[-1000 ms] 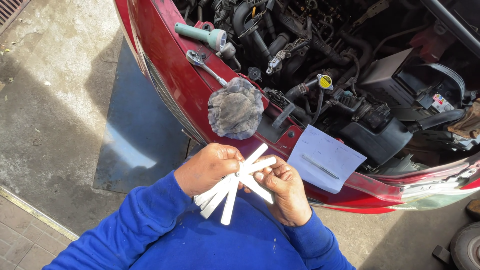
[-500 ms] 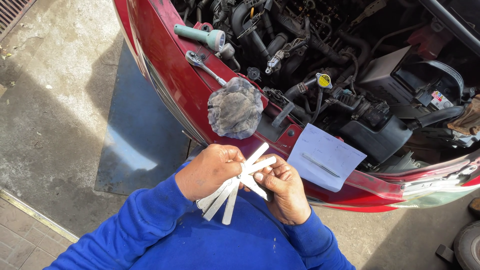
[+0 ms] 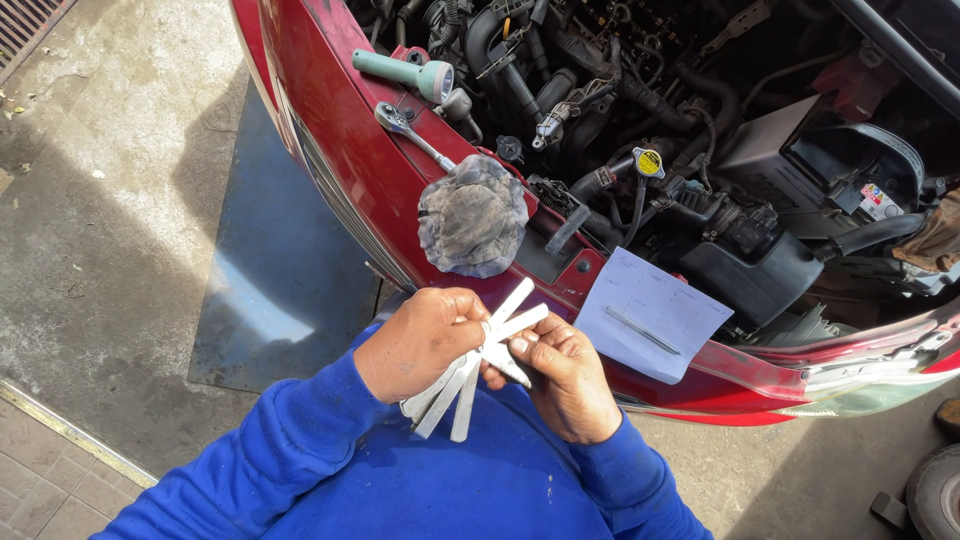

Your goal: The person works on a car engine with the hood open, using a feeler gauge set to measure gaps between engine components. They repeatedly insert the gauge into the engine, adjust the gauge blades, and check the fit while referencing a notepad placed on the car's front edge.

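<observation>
In front of my chest I hold a fanned set of thin metal feeler-gauge blades (image 3: 470, 375). My left hand (image 3: 425, 340) is closed round the pivot end, with several blades hanging down below it. My right hand (image 3: 560, 375) pinches blades that stick up and to the right, thumb on top. Both arms wear blue sleeves. The hands are just in front of the red front panel (image 3: 340, 150) of a car with its bonnet open.
On the car's front edge lie a dirty grey rag (image 3: 472, 215), a ratchet wrench (image 3: 410, 130), a pale green torch (image 3: 400, 72) and a sheet of paper (image 3: 650, 315) with a pen (image 3: 640, 330). The engine bay (image 3: 700, 130) lies beyond. A dark mat (image 3: 280, 270) covers the concrete at left.
My hands have shifted slightly on the blades and the fan has spread a little differently. The things on the car have not moved.
</observation>
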